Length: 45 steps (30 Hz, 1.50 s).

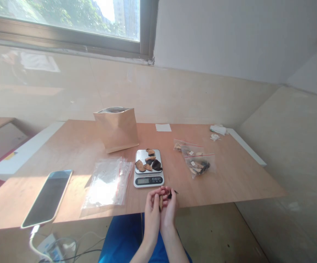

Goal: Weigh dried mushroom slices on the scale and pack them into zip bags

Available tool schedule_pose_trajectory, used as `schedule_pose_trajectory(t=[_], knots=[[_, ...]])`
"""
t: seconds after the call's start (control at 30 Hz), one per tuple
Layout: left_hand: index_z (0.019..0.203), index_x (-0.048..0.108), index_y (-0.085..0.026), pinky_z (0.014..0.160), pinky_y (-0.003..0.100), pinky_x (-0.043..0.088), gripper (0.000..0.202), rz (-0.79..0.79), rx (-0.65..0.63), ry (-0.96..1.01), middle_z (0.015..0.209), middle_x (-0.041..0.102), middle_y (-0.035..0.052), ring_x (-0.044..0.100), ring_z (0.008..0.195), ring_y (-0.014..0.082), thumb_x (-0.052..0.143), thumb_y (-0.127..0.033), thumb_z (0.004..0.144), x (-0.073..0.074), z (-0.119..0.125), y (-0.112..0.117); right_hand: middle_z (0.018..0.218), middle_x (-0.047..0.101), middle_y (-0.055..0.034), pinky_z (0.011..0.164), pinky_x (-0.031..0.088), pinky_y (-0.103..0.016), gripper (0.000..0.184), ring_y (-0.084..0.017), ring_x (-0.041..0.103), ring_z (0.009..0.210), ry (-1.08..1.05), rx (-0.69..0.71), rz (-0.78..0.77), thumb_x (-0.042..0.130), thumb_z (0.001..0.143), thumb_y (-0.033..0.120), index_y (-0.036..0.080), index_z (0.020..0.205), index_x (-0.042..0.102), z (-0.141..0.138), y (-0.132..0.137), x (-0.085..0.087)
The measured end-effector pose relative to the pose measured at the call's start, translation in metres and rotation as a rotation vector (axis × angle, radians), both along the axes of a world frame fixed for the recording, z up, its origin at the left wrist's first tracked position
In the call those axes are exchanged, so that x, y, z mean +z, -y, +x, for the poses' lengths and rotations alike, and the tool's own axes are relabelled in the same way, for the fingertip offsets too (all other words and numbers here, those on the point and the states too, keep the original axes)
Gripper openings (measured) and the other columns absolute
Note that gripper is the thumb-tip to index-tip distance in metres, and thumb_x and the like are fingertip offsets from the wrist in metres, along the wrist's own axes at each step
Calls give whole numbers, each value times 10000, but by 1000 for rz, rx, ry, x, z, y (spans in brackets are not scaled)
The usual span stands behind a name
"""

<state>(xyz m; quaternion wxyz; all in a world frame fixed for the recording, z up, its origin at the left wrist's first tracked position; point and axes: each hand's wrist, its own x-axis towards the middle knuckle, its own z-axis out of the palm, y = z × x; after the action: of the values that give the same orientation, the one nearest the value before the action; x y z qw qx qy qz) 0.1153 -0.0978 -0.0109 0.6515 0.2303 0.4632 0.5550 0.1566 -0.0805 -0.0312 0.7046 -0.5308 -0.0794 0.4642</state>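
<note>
My left hand (153,201) and my right hand (170,204) are cupped together at the table's front edge, just below the scale. Curled dried pieces, tan and black like dried peel, lie in them; a tan piece (161,202) shows between the palms and a dark one (170,195) at the right fingers. The digital kitchen scale (149,181) stands directly beyond my hands, its display lit but too small to read. Several more dried peel pieces (140,166) rest apart on its metal plate, some tan side up, one black (157,165).
Left of the scale lies a stack of clear zip bags (103,186). Behind it an open kraft pouch (117,129) stands upright. Filled zip bags (199,167) lie to the right. A phone (47,199) on a cable, a white paper (163,127) and small packets (218,129) are on the table.
</note>
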Motion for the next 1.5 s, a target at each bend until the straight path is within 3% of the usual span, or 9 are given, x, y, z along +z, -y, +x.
schedule_pose_trajectory(t=[0.13,0.3,0.47,0.57,0.73,0.97,1.1,1.27,1.5], knots=[[872,597,-133,586,248,493,393,-145,64,118,847,677,95,636,689,162,694,-418,618,1,-13,-1,723,643,8,578,500,-203,199,-108,621,658,-263,-99,-24,546,724,374,183,778,554,-2,-2,10],[855,620,-114,607,265,508,332,-237,137,173,904,682,116,641,683,166,681,-337,617,12,-26,-2,728,582,7,634,488,-227,231,-102,562,647,-140,-108,-13,514,734,348,166,837,613,-1,-3,8],[883,641,-113,788,328,514,272,-233,186,230,984,677,128,656,846,209,619,-288,676,20,-36,-2,576,410,74,552,402,-202,354,-81,421,518,233,57,-50,508,769,357,169,1049,614,11,-13,10],[880,649,-114,852,347,496,254,-235,193,250,996,678,127,648,910,225,604,-259,675,21,-43,-2,627,492,59,550,412,-219,424,-97,471,544,419,179,35,538,773,363,169,1150,540,22,-41,19],[867,650,-105,886,365,481,235,-283,199,228,979,681,131,646,928,237,587,-242,687,20,-47,-1,891,640,-52,677,474,-258,259,-149,604,776,744,359,168,551,773,235,165,1022,546,18,-109,43],[853,649,-101,918,406,464,250,-293,195,204,951,684,135,648,925,258,600,-289,696,17,-51,3,926,664,-74,879,394,-387,175,-223,568,968,1515,746,15,522,788,77,184,846,647,-7,-153,68],[903,644,-102,965,404,433,296,-258,216,221,1014,670,141,619,1005,265,603,-310,697,22,-54,3,1153,565,-125,939,337,-471,237,-276,473,1102,1557,710,82,527,808,114,176,1018,618,-9,-126,76],[1073,596,-158,1046,377,345,406,-125,359,165,1221,582,107,491,1194,245,539,-417,764,29,-48,2,1085,530,-65,966,382,-339,244,-176,483,1084,1236,718,353,424,884,166,225,1079,558,-17,-36,72],[1166,559,-201,1047,332,332,466,-119,251,123,1334,495,91,399,1275,224,474,-470,796,23,-29,8,962,577,-52,724,490,-249,192,-159,586,894,925,635,206,458,845,151,223,926,616,-21,34,37]])
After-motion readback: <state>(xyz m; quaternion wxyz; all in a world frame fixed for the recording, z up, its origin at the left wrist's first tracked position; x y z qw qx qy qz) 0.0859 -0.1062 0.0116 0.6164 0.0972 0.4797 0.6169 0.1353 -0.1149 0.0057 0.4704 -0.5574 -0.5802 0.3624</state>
